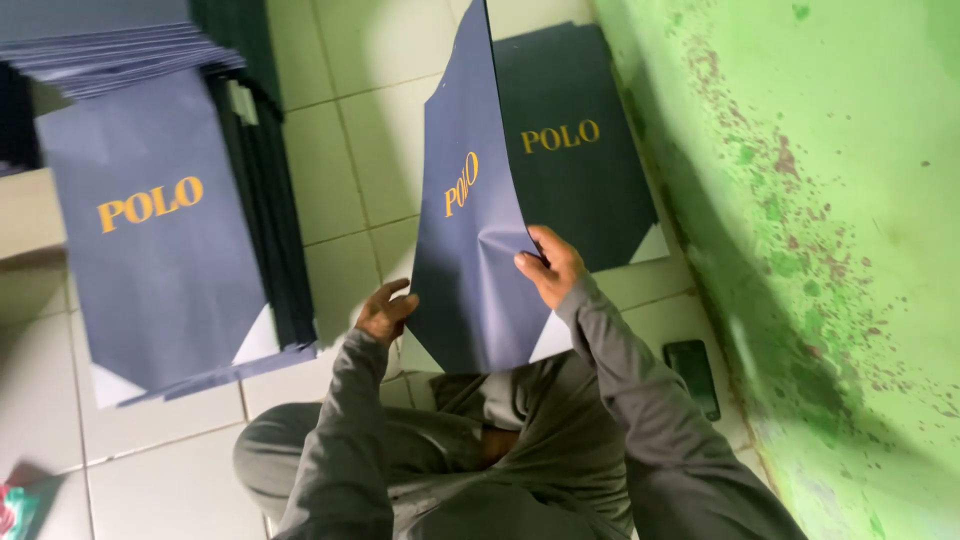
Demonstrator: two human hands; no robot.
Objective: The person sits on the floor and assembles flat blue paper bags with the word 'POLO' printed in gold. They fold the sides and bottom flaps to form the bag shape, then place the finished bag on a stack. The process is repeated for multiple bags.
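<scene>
A dark blue flat paper bag sheet (465, 270) with yellow lettering stands raised on edge in front of me. My right hand (548, 266) grips its right edge, thumb on the face. At the lower left edge, my left hand (385, 312) holds the same sheet, fingers curled behind it. Another printed sheet (580, 170) of the same kind lies flat on the tiled floor just behind the lifted one, next to the green wall.
A tall stack of identical blue sheets (160, 250) lies on the floor at left, with another pile (100, 45) fanned above it. A black phone (692, 375) rests on the tiles by the stained green wall (830, 250). My bent knees (300, 460) fill the bottom.
</scene>
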